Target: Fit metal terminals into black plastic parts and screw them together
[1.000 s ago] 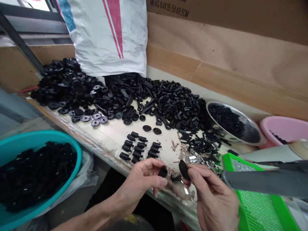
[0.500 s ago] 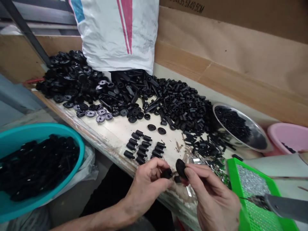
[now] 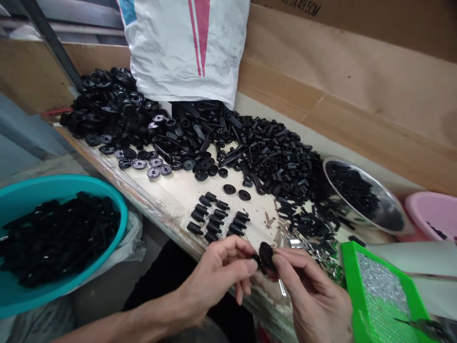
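Between thumb and fingers, my left hand (image 3: 228, 267) pinches a small black plastic part (image 3: 256, 261), mostly hidden by the fingertips. My right hand (image 3: 314, 290) grips a round black disc (image 3: 266, 257) by its edge, tilted up on its side. Disc and small part meet, or nearly so, above the table's front edge; whether they are joined I cannot tell. A thin metal strip (image 3: 282, 287) shows just below the right fingers. Beyond my hands, short black cylinders (image 3: 216, 219) lie in rows, with two loose black discs (image 3: 229, 189) behind them.
Heaps of black plastic parts (image 3: 282, 152) cover the table's back under a white sack (image 3: 185, 57). At right stand a steel bowl (image 3: 396, 221), a pink basin (image 3: 428, 205), a green tray (image 3: 352, 271) of small metal pieces and a dark pointed tool (image 3: 435, 328). A teal tub (image 3: 123, 214) is at left.
My hands have come together, bringing the small black part up against or close to the disc. The pointed tool at the right sits lower in view. The camera view has shifted slightly.
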### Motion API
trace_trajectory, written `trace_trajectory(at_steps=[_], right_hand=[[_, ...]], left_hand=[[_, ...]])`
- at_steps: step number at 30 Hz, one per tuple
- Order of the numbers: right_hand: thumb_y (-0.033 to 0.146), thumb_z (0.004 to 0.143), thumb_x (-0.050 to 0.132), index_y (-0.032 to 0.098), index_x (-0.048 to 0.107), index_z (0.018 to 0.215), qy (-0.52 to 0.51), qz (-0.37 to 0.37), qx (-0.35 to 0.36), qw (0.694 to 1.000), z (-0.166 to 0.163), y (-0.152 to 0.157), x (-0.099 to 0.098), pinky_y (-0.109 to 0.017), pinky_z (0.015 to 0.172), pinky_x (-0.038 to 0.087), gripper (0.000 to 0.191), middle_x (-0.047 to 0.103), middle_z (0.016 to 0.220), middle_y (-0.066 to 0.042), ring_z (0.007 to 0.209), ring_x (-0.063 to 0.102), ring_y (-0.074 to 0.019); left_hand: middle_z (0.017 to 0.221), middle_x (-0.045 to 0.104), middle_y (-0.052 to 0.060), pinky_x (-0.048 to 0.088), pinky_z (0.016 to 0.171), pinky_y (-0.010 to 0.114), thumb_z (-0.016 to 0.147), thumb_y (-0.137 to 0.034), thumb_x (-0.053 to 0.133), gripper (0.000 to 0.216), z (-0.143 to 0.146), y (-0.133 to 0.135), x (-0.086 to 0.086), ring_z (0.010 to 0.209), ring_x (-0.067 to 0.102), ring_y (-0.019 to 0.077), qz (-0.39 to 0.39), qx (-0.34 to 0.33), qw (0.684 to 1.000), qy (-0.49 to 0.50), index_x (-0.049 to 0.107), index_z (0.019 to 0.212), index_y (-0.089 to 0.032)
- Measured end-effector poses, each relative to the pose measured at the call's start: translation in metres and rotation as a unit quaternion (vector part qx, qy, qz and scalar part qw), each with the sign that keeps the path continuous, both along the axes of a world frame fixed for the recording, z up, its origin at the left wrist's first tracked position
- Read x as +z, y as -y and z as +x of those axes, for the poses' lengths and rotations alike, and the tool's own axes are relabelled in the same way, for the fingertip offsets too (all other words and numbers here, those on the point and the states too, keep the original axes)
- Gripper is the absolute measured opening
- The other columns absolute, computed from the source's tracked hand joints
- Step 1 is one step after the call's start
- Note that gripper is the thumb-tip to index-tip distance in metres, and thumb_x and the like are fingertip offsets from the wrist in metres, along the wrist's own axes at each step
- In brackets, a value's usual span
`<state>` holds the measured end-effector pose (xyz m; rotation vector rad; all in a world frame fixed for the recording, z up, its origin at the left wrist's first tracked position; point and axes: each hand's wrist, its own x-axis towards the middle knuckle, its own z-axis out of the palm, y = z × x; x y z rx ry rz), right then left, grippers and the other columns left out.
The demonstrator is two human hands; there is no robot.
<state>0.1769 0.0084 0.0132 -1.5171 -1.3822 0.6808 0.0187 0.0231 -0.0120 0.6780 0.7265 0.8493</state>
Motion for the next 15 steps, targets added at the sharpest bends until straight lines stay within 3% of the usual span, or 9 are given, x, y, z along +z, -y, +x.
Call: trace_trajectory(at_steps=[3,7,15], right_hand=[[0.023,0.076,0.068,0.023,0.073,0.075,-0.009,-0.001,0.030,1.000,0.001,0.000,0.001,-0.017,0.059,0.053,0.005,0.069,0.082,-0.003,0.073,0.064,-0.0142],[0.022,0.076,0.067,0.022,0.073,0.075,-0.023,-0.007,0.063,0.998,-0.001,0.000,0.004,-0.018,0.055,0.053,0.006,0.069,0.081,-0.004,0.070,0.065,-0.0152],[0.026,0.075,0.069,0.020,0.073,0.075,-0.088,-0.035,0.029,0.995,-0.001,0.003,-0.003,-0.019,0.042,0.046,0.007,0.069,0.084,-0.005,0.055,0.059,-0.0122]], left_hand=[[0.063,0.056,-0.001,0.039,0.040,0.016,0.080,-0.032,0.064,0.021,-0.009,-0.006,-0.003,0.046,0.052,0.0082,-0.062,-0.054,0.993,0.081,0.056,0.091,-0.015],[0.065,0.058,0.000,0.022,0.034,0.013,0.071,-0.023,0.072,0.026,-0.017,-0.012,-0.008,0.037,0.041,0.0020,-0.142,-0.123,0.976,0.110,0.061,0.092,-0.012],[0.070,0.062,0.006,0.025,0.038,0.016,0.075,-0.018,0.062,0.015,-0.018,-0.018,-0.002,0.040,0.044,0.0035,-0.155,-0.181,0.961,0.140,0.066,0.086,-0.008]])
